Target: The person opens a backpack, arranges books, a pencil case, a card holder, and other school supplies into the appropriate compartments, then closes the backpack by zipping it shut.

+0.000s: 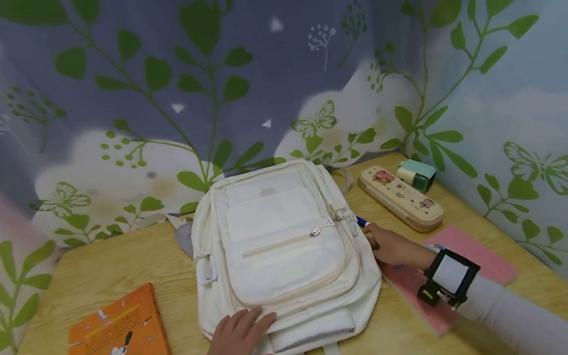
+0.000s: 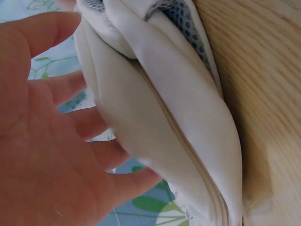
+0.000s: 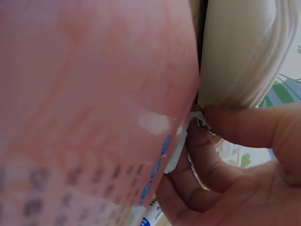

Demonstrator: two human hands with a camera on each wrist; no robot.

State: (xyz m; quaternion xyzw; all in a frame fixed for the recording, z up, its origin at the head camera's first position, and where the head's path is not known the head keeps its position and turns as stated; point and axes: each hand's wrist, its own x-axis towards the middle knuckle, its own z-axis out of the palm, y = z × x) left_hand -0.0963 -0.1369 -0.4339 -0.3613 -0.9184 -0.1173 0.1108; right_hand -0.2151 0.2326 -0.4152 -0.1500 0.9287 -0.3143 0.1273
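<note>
A cream backpack [image 1: 288, 270] lies front side up on the wooden table. My left hand [image 1: 238, 343] rests its spread fingers on the bag's lower edge; in the left wrist view the palm [image 2: 51, 155] faces the bag's zipped side. Beside the bag's right side is my right hand [image 1: 392, 245]. Its thumb and forefinger pinch a small pale strip with a shiny end [image 3: 203, 123], and I cannot tell what that is. A pink printed cover [image 3: 99, 103] stands close by these fingers. A blue pen [image 1: 361, 221] shows between the bag and the right hand.
An orange book [image 1: 117, 337] lies at the left. Right of the bag are a cream pencil case [image 1: 401, 197], a small green box [image 1: 416, 175] and pink booklets [image 1: 477, 252]. Patterned curtains [image 1: 268, 90] hang behind the table.
</note>
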